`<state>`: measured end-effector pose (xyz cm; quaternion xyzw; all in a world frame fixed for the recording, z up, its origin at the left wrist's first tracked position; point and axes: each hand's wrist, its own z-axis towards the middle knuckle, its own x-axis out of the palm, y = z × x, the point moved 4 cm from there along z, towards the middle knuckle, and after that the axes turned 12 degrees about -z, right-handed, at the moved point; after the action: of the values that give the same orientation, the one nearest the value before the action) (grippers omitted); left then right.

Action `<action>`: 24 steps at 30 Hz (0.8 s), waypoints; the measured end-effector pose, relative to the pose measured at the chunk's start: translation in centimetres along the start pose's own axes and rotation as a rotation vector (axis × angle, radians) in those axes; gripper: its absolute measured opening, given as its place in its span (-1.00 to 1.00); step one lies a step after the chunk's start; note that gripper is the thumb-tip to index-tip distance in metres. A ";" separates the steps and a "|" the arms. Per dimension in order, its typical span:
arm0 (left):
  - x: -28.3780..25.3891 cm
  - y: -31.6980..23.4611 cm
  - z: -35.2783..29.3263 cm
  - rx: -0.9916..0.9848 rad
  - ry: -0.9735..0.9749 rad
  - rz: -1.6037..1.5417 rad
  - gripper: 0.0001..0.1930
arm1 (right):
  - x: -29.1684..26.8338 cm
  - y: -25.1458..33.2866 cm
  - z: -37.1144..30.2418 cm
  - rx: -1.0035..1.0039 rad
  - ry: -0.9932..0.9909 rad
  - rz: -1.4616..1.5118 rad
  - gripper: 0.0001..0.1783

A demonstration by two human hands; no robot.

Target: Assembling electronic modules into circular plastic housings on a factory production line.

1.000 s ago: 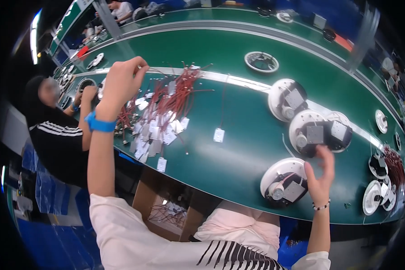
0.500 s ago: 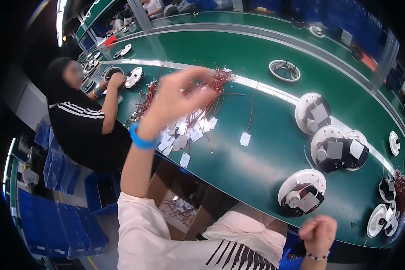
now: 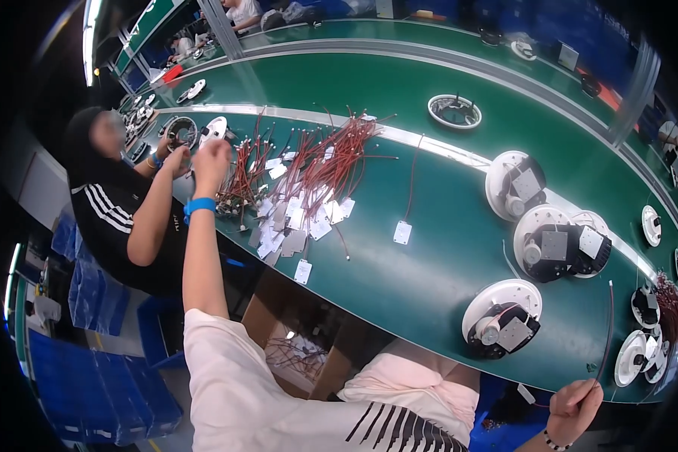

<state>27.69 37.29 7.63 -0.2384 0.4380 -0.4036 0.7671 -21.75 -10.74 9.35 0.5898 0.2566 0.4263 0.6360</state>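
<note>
My left hand (image 3: 212, 164), with a blue wristband, reaches far left to the lower edge of a white round housing (image 3: 215, 129), beside a co-worker's hand (image 3: 176, 162). Its fingers are curled; whether they grip the housing is hidden. Low at the right, my right hand (image 3: 575, 410) is closed on a dark red wire (image 3: 608, 328), whose one end sticks upward. A small white plate (image 3: 526, 393) hangs by the hand, seemingly on that same wire. Nearest to this hand on the table lies a white round housing with a black motor unit (image 3: 502, 320).
A heap of red wires (image 3: 339, 151) with white plates (image 3: 294, 226) lies left of centre. One wired plate (image 3: 402, 232) lies apart. Several round units (image 3: 554, 245) stand at the right. A white ring (image 3: 454, 111) sits on the far green belt. Below is a cardboard box (image 3: 264, 309).
My left hand has moved left from above the wire heap to the housing beside the co-worker. My right hand has shifted slightly right, and a wire now shows in it.
</note>
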 end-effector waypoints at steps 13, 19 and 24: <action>6.5 -28.9 -12.6 0.687 0.308 -0.336 -0.91 | 5.4 -1.7 3.6 0.251 0.036 -0.031 -0.59; 13.0 -38.6 -26.7 1.043 1.057 -0.667 -0.81 | 7.8 -2.2 5.7 0.274 0.263 0.437 -0.58; 16.2 -38.4 -30.6 0.964 1.185 -0.823 -0.80 | 6.0 -0.7 4.2 0.226 0.109 0.468 -0.60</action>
<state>-9.78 2.02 12.11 0.2226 0.4257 -0.8482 0.2229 -15.11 -7.83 10.46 0.6766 0.1932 0.5616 0.4354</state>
